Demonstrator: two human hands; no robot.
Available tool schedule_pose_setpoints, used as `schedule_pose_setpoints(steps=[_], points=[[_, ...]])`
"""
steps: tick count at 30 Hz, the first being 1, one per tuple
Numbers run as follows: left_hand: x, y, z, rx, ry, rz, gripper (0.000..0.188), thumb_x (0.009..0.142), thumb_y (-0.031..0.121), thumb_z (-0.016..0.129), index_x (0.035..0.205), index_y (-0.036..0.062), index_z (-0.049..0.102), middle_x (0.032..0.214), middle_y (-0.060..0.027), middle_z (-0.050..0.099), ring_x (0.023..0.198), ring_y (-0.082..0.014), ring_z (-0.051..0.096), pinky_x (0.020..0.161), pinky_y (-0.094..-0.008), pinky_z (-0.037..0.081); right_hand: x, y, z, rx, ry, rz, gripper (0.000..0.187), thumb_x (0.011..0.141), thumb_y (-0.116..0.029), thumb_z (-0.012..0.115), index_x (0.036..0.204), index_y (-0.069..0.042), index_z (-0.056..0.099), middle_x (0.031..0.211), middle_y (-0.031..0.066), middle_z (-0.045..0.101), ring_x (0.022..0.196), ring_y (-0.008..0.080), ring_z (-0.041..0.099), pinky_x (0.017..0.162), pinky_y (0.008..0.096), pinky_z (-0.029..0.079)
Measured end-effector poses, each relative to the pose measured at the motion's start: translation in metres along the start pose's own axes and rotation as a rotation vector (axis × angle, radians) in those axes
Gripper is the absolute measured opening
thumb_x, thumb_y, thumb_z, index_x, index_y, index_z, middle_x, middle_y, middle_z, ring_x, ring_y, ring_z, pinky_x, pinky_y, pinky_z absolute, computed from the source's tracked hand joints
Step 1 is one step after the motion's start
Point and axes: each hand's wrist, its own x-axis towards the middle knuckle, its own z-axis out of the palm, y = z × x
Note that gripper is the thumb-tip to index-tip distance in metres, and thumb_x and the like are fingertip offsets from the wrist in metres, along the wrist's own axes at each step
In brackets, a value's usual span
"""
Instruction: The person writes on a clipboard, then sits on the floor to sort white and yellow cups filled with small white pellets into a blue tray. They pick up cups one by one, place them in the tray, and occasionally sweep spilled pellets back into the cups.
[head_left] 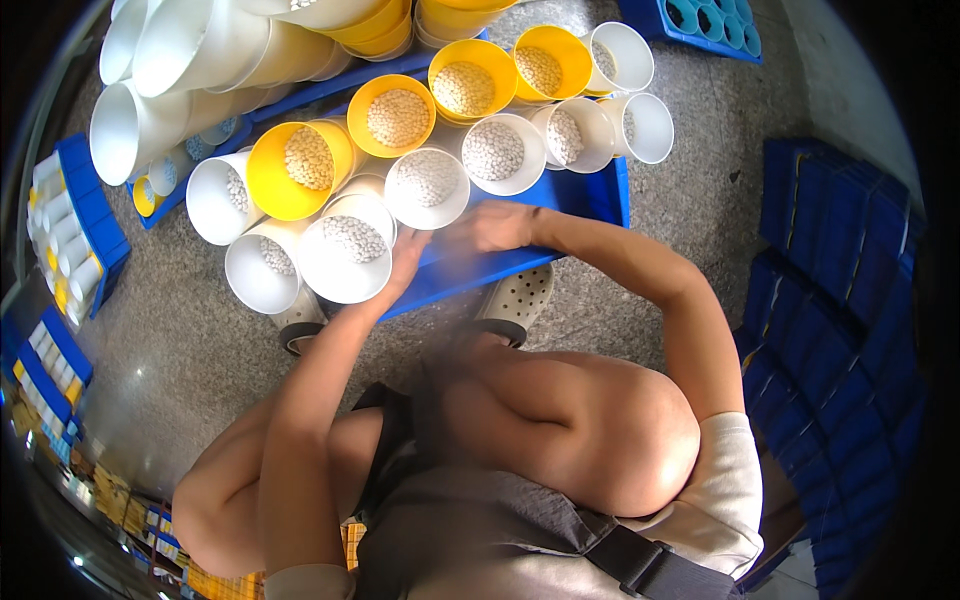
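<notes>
My left hand (403, 265) is pressed along the right side of a near white cup (345, 285) with white pellets in it. Its fingers curve round that wall; the thumb is hidden behind the cup. Over the bare part of a blue tray (465, 268) my right hand (502, 227) is bent inward with its knuckles up. Motion smears its fingertips, so I cannot tell whether they hold anything. Just beyond the hands stands another white cup (427, 212) of pellets. Yellow cups (391, 150) with cream-coloured pellets line up behind it.
Large stacks of nested white cups (135, 135) lean at the far left. Smaller blue crates of cups (105, 235) stand on the floor beyond them. Stacked dark blue crates (835, 260) fill the right side. My clogs (527, 295) are close to the tray's near edge.
</notes>
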Motion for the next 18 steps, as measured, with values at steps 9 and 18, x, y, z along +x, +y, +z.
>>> schedule_pose_setpoints(steps=[9, 18], points=[[-0.007, -0.003, -0.008, 0.13, -0.09, -0.046, 0.023, 0.093, 0.01, 0.064, 0.115, 0.0051, 0.068, 0.104, -0.0219, 0.067, 0.093, -0.0411, 0.065, 0.079, -0.0477, 0.052, -0.025, 0.019, 0.018, 0.013, 0.092, -0.065, 0.043, 0.093, -0.012, 0.055, 0.135, -0.006, 0.06, 0.145, 0.017, 0.053, 0.135, 0.0333, 0.052, 0.112, 0.0414, 0.044], [-0.012, 0.011, -0.015, 0.041, -0.165, 0.008, 0.033, 0.101, 0.02, 0.052, 0.128, -0.0001, 0.059, 0.123, -0.0214, 0.062, 0.113, -0.0389, 0.057, 0.1, -0.0458, 0.044, -0.04, 0.063, 0.071, 0.224, -0.116, -0.317, 0.056, 0.101, -0.024, 0.047, 0.152, -0.002, 0.041, 0.157, 0.0173, 0.043, 0.14, 0.0327, 0.048, 0.117, 0.0427, 0.039]])
